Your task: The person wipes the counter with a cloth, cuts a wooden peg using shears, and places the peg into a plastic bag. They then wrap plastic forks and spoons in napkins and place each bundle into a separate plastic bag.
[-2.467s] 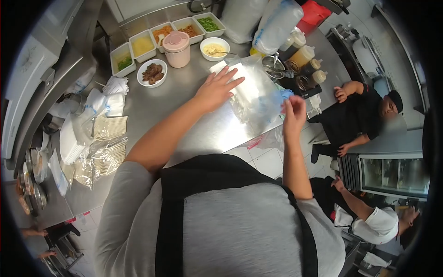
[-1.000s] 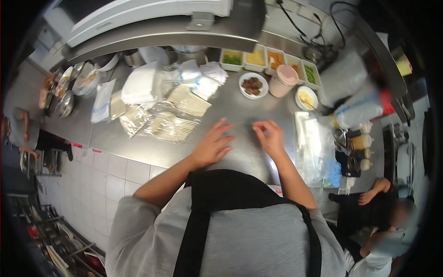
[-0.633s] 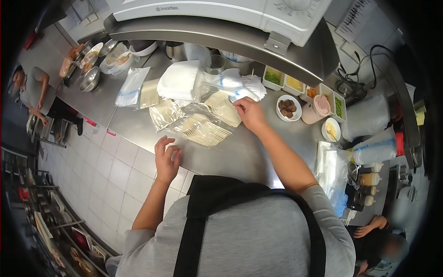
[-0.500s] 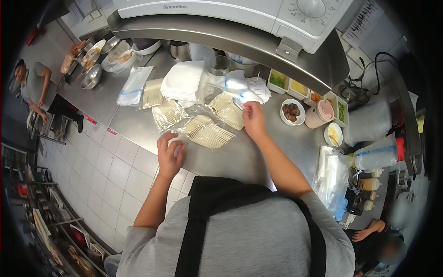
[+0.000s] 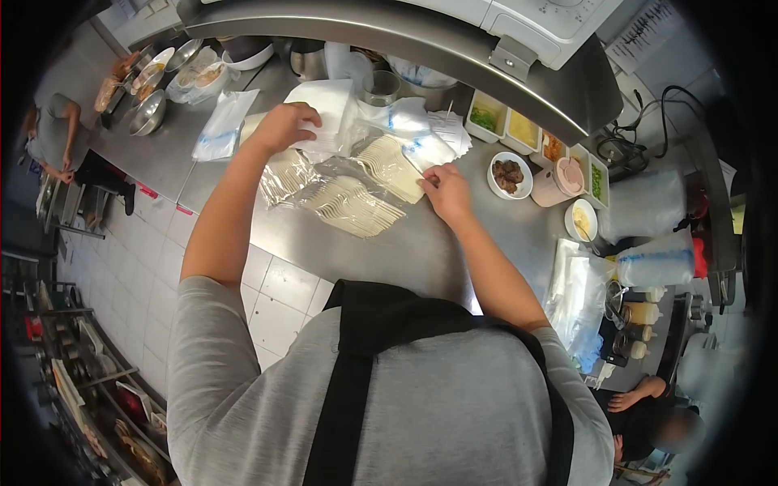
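My left hand (image 5: 285, 128) reaches over the left side of a stack of white napkins (image 5: 328, 97), fingers curved and apart. It partly covers a bundle of pale disposable cutlery beneath it. My right hand (image 5: 446, 193) has its fingertips pinched together beside the right-hand bundle of pale cutlery (image 5: 393, 166); what they hold, if anything, is too small to make out. Between my hands, a bundle of pale forks (image 5: 352, 206) in clear plastic lies on the steel counter (image 5: 324, 251). Clear plastic bags with blue print (image 5: 429, 151) lie just above my right hand.
A bowl of dark meat (image 5: 509, 176), tubs of chopped greens (image 5: 485, 120) and a pink container (image 5: 557, 196) stand to the right. A steel shelf (image 5: 389, 36) overhangs the back. Metal bowls (image 5: 148, 113) sit at the far left. Other people are at both sides.
My left hand has moved up and forward from the counter's near edge to the napkin stack. My right hand stays near the right-hand cutlery bundle, slightly lower. The view has shifted a little.
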Demonstrator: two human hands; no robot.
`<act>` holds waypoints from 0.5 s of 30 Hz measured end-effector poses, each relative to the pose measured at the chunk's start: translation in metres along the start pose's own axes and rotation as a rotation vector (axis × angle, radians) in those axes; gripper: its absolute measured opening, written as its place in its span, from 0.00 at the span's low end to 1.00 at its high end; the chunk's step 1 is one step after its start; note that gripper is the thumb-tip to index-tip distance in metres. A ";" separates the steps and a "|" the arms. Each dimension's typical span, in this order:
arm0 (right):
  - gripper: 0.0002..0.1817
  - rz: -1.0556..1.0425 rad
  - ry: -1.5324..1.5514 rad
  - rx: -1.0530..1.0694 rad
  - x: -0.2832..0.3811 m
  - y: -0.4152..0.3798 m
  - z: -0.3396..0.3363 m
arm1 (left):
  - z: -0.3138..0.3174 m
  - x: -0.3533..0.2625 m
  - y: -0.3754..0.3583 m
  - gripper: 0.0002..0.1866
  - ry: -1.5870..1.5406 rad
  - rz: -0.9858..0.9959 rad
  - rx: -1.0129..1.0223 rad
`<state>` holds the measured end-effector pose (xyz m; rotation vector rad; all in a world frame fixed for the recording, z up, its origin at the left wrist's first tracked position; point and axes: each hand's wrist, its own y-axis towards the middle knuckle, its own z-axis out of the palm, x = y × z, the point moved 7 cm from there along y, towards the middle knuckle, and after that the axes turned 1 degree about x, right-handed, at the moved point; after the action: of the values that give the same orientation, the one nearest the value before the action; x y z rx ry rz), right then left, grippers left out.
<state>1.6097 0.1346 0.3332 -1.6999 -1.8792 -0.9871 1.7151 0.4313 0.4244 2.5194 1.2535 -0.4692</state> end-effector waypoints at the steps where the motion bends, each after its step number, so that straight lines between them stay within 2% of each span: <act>1: 0.10 0.007 -0.008 -0.014 0.001 0.000 -0.001 | 0.000 0.004 0.001 0.16 -0.061 -0.007 -0.021; 5: 0.10 -0.009 -0.082 -0.079 0.012 0.001 -0.004 | 0.000 0.004 0.002 0.17 -0.105 0.025 -0.025; 9: 0.08 -0.005 -0.146 -0.107 0.002 0.004 0.008 | 0.006 0.000 0.003 0.19 0.074 0.133 -0.073; 12: 0.07 0.061 -0.085 0.031 0.000 0.016 0.011 | 0.007 -0.001 0.001 0.18 0.070 0.132 -0.083; 15: 0.06 0.093 -0.100 0.051 -0.014 0.023 0.017 | 0.007 0.003 -0.001 0.17 0.057 0.125 -0.083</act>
<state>1.6373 0.1370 0.3172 -1.8194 -1.8515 -0.8262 1.7150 0.4308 0.4165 2.5380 1.1022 -0.3119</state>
